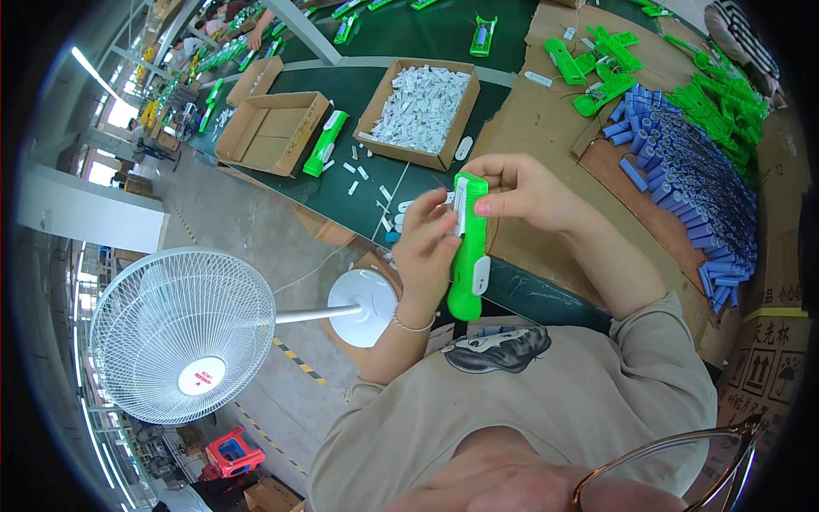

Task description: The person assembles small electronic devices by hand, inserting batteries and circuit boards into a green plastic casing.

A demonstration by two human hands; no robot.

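Observation:
Both my hands hold a long green plastic casing upright in front of my chest. It has a rounded lower end, a white piece on its lower right side and a white strip along the upper left. My right hand pinches the top end between thumb and fingers. My left hand is at the casing's left side, thumb against it and fingers bent at the white strip. A thin dark wire shows near the left fingertips. Beyond my hands, small white parts lie scattered on the green tabletop.
A cardboard box full of small white pieces stands ahead, beside an open cardboard box and another green casing. Wired blue cylindrical batteries and green casings pile up at right. A white fan stands left.

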